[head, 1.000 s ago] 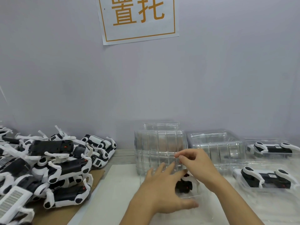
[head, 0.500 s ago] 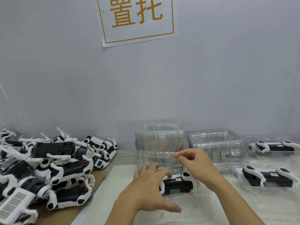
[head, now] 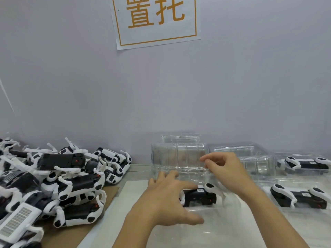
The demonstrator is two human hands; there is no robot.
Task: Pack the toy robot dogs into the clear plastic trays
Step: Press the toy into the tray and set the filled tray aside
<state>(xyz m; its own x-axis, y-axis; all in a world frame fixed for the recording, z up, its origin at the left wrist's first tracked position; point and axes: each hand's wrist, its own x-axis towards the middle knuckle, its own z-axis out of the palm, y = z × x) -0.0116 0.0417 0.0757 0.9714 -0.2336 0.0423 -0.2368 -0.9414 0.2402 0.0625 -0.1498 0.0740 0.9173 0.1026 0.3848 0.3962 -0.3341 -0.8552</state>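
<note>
You faced a grey wall with a white sign bearing orange characters in an orange border. Brown cardboard lay at your left on the table.

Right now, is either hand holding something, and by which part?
The right hand pinches the clear plastic tray at its raised back edge. The left hand holds nothing; its straight fingers spread over the toy dog.

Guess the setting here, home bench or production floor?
Likely a factory packing station. A heap of identical toy robot dogs waits at left, clear plastic trays are stacked by the wall, packed trays line up at right, and a printed station sign hangs above.
</note>
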